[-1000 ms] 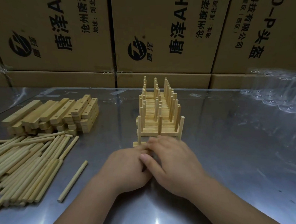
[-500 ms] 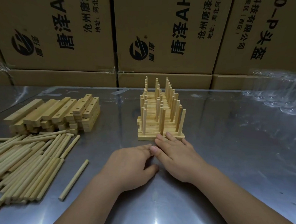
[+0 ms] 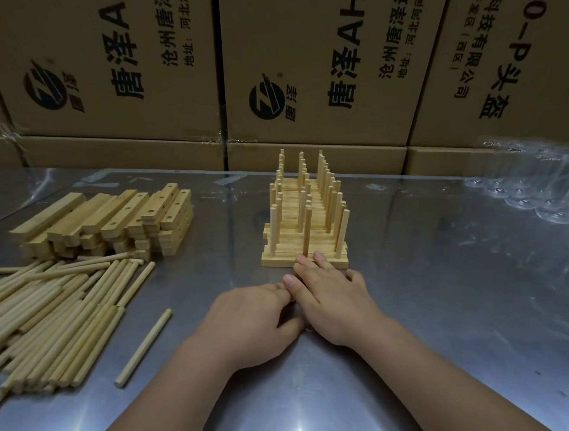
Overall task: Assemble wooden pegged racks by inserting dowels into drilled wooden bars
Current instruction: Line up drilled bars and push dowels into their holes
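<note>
- Right hand [image 3: 333, 298] flat on the steel table [image 3: 446, 305], straight fingertips [image 3: 319, 257] touching the near bar of the front pegged rack [image 3: 279, 261].
- Left hand [image 3: 252, 319] loosely curled beside it, the two touching, nothing visibly held.
- Behind, a row of finished racks [image 3: 303, 198] at table centre, pegs upright.
- Drilled bars [image 3: 112, 221] stacked far left; dowels [image 3: 51, 319] heaped nearer, one loose dowel [image 3: 143, 348] apart.

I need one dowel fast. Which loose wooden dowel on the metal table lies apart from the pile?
The single pale round wooden dowel, lying alone between the dowel pile and the left hand; all the others touch the heap.
</note>
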